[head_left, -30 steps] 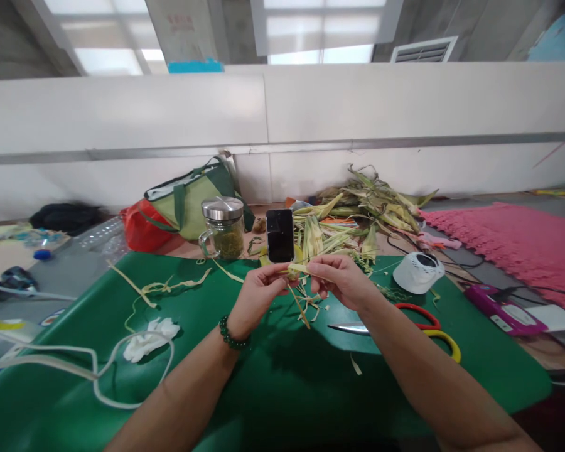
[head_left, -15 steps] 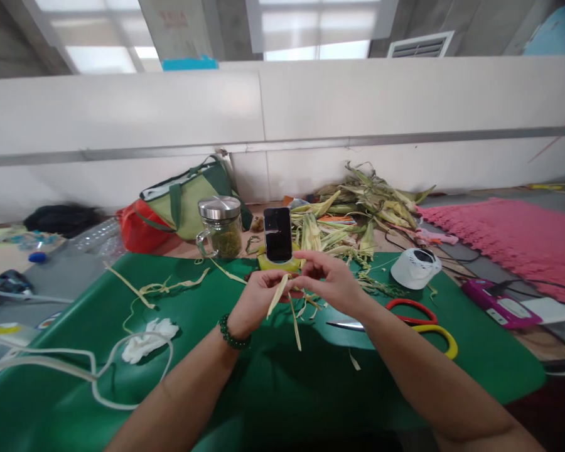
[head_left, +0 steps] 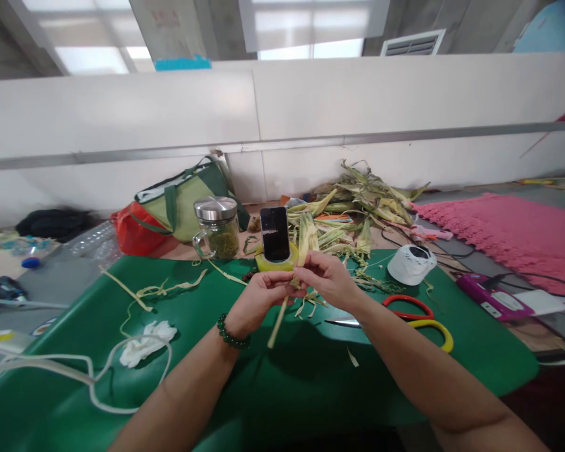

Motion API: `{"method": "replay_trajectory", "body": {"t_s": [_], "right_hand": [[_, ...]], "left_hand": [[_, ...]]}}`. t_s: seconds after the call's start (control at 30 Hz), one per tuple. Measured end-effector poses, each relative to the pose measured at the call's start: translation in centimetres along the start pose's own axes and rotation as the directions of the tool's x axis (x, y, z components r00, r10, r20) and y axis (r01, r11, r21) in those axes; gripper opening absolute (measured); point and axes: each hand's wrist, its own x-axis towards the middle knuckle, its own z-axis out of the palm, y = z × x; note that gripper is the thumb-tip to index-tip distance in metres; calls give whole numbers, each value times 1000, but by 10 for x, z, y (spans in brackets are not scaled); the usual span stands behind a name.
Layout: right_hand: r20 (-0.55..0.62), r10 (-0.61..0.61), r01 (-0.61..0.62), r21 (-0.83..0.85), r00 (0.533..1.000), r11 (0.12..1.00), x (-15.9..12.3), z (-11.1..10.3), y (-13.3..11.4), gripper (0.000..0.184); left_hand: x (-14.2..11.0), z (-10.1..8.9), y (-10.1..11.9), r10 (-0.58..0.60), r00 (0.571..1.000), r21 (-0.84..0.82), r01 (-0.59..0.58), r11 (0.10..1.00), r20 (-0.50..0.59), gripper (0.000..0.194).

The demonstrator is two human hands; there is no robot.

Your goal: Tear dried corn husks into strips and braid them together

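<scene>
Green mat (head_left: 306,395) lies below the grip and nearer the body. White tissue (head_left: 147,344) left of the grip, scissors (head_left: 408,297) right of it, partly behind the forearm. Husk strip (head_left: 277,331) sits between the two hands, one end hanging below the fingers toward the body. Left hand (head_left: 260,297) pinches it, thumb against fingers; right hand (head_left: 328,282) has its fingertips pressed together at the same spot, upper end of strip hard to tell from husks behind. Judged feather-light, dry, bendy but apt to split lengthwise; best held flat across its width, close to the join. Just beyond the grip, phone (head_left: 274,233); farther, up and right, husk pile (head_left: 374,198).
</scene>
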Motion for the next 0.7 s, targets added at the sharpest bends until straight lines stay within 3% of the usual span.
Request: {"method": "replay_trajectory", "body": {"t_s": [0.3, 0.43, 0.53, 0.63, 0.7], "right_hand": [[33, 62, -66, 130, 998, 989, 0, 4, 0, 25], [-131, 23, 3, 191, 991, 982, 2, -3, -2, 28], [-224, -19, 20, 1, 974, 1000, 3, -15, -4, 35], [-101, 91, -108, -182, 991, 977, 5, -19, 0, 49], [-46, 142, -148, -172, 989, 974, 6, -15, 4, 44]], "left_hand": [[-3, 2, 6, -6, 1000, 122, 7, 993, -10, 25], [-2, 1, 4, -11, 999, 116, 15, 993, -36, 28], [-1, -2, 4, 25, 998, 84, -19, 996, -63, 31], [0, -5, 4, 72, 995, 69, -67, 995, -71, 38], [0, -5, 4, 93, 993, 64, -89, 994, -67, 39]]}}
